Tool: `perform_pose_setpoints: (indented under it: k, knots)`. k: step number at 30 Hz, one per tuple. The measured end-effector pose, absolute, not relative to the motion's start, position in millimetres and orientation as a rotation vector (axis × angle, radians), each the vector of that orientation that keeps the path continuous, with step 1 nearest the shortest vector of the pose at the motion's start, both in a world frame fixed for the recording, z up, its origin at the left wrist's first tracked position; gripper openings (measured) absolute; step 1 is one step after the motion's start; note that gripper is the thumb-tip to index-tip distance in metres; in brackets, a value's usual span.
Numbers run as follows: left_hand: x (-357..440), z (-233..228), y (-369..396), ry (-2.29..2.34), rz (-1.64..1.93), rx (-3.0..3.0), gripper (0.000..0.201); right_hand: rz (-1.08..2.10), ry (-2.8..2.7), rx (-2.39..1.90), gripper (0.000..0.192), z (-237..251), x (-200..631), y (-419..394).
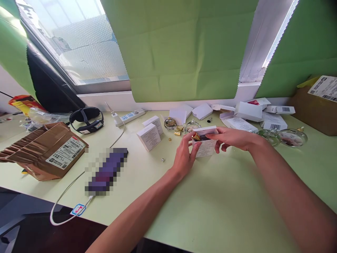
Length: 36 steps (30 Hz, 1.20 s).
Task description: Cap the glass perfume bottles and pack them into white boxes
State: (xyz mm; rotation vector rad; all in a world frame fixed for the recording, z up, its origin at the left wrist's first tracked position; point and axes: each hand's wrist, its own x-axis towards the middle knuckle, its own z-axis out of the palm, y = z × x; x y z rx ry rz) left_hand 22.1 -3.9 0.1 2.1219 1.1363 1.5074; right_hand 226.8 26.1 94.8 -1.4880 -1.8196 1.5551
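Both your forearms come in from the bottom edge and meet over the middle of the pale green surface (223, 211). Your left hand (184, 156) grips the small white box (205, 146) from its left side, fingers curled against it, thumb up by the open top. Your right hand (233, 137) holds the box's right side and top flap, fingers pinching the flap's edge. A gold-capped item (196, 136) sits at the box's open top, touching your left fingertips; whether it's fully inside, can't tell. Left of you: a pixelated purple object (106, 172) on a white cable (65, 196), and a torn cardboard parcel (44, 149). Just beyond the box: two closed white boxes (150, 135), loose gold caps (178, 130), a round glass bottle (170, 123). Further right: two glass bottles (283, 137) and a pile of opened white cartons (252, 114). At the back: a power strip (130, 116), black headband (86, 119), green blinds (181, 49) over the window.
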Motion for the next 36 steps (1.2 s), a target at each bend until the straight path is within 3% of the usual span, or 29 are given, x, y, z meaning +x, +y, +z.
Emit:
perform_pose_setpoints:
  k: [22, 28, 36]
  knots:
    - [16.1, 10.5, 0.8, 1.091, 1.419, 2.293, 0.030, 1.438, -1.824, -1.418, 0.019, 92.4, 212.3, 27.5]
    - [18.8, 8.2, -1.7, 1.030, 1.301, 2.286, 0.036, 1.506, -1.830, -1.311, 0.027, 90.9, 218.1, 28.0]
    - [18.4, 5.4, -3.1, 1.057, 1.262, 2.284, 0.039, 1.643, -1.793, -1.251, 0.052, 99.5, 233.4, 25.5]
